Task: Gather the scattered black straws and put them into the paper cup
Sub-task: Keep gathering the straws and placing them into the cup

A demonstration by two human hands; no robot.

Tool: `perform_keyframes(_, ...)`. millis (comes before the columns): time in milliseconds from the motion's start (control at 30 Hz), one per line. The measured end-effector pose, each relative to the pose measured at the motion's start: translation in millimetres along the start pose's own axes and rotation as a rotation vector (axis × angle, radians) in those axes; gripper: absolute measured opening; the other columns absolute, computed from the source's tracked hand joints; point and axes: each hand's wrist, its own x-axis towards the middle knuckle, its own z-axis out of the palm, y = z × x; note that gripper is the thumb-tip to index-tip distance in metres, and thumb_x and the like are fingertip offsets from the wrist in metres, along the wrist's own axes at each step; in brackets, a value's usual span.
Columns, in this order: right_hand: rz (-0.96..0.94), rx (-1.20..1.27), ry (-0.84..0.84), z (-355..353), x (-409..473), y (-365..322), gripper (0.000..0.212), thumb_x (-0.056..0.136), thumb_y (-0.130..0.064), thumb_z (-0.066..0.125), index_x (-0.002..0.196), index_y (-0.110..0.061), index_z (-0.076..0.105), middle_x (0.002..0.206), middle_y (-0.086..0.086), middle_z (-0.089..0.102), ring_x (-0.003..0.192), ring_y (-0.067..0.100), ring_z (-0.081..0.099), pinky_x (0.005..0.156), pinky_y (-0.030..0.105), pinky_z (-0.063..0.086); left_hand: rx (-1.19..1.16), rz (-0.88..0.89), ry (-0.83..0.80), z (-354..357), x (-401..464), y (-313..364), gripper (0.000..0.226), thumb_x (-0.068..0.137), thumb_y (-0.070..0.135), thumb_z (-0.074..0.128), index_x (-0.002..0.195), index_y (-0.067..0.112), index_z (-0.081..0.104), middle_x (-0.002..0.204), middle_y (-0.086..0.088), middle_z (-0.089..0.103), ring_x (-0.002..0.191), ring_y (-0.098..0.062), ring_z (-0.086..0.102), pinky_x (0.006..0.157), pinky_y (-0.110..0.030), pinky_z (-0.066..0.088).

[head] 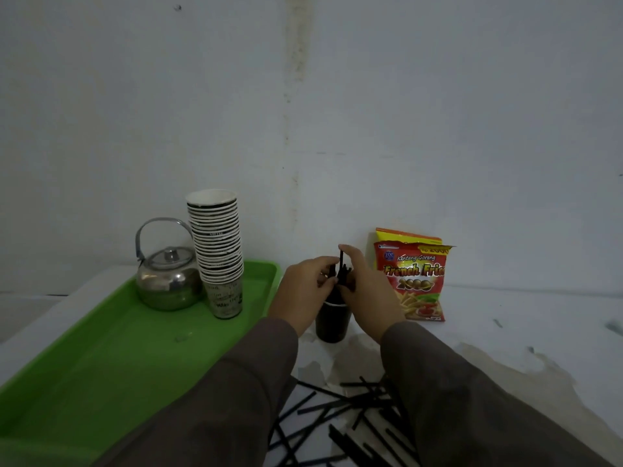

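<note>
A dark paper cup (332, 323) stands on the white table between my two hands. A bundle of black straws (342, 273) sticks up out of the cup's mouth. My left hand (303, 291) and my right hand (365, 291) close around this bundle from either side, just above the rim. Several more black straws (340, 409) lie scattered on the table close to me, between my grey sleeves and partly hidden under them.
A green tray (111, 358) at the left holds a steel kettle (167, 281) and a tall stack of paper cups (219, 251). Two red-and-yellow snack bags (416, 281) lean on the wall right of the cup. The wall is right behind.
</note>
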Motion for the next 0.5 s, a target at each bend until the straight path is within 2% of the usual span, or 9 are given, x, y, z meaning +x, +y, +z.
perform_keyframes(67,0.01,-0.039,-0.014,-0.3,0.0,0.1,0.049,0.088,-0.008,0.053,0.132,-0.022,0.038,0.111,0.013,0.065,0.102,0.025,0.062,0.089,0.034,0.051,0.063,0.017,-0.004,-0.6,0.5,-0.2,0.032,0.085,0.008,0.059,0.117,0.014,0.061,0.111,-0.008,0.067,0.096,-0.02,0.063,0.086,-0.026,0.05)
perform_keyframes(133,0.004,-0.081,-0.015,-1.9,1.3,-2.0,0.037,0.088,-0.01,0.053,0.124,-0.015,0.05,0.115,0.012,0.064,0.104,0.024,0.06,0.09,0.03,0.047,0.092,0.038,-0.007,-3.1,0.3,0.2,0.033,0.086,0.007,0.058,0.119,0.012,0.06,0.114,-0.011,0.066,0.101,-0.022,0.061,0.091,-0.028,0.048)
perform_keyframes(200,-0.01,-0.11,0.002,-6.0,2.6,-5.2,0.033,0.088,-0.011,0.053,0.121,-0.012,0.056,0.119,0.011,0.063,0.107,0.023,0.058,0.096,0.031,0.044,0.099,0.053,-0.005,-7.3,-0.7,1.6,0.034,0.087,0.004,0.056,0.12,0.01,0.058,0.114,-0.013,0.066,0.102,-0.024,0.061,0.09,-0.026,0.046)
perform_keyframes(367,-0.122,-0.17,0.155,-25.5,-2.4,-13.7,0.029,0.087,-0.018,0.056,0.115,-0.018,0.062,0.125,0.004,0.062,0.119,0.021,0.051,0.107,0.046,0.034,0.128,0.086,0.102,-33.6,-16.0,13.6,0.03,0.085,0.001,0.057,0.113,0.009,0.063,0.112,-0.012,0.068,0.101,-0.023,0.062,0.087,-0.016,0.04)
perform_keyframes(500,-0.196,-0.145,0.116,-35.0,-15.2,-23.5,0.029,0.091,-0.018,0.048,0.116,-0.024,0.061,0.139,-0.003,0.05,0.134,0.017,0.036,0.114,0.045,0.016,0.148,0.045,0.114,-59.4,-56.2,20.3,0.024,0.085,0.005,0.059,0.105,0.014,0.068,0.102,-0.002,0.069,0.088,-0.013,0.061,0.074,-0.004,0.04)
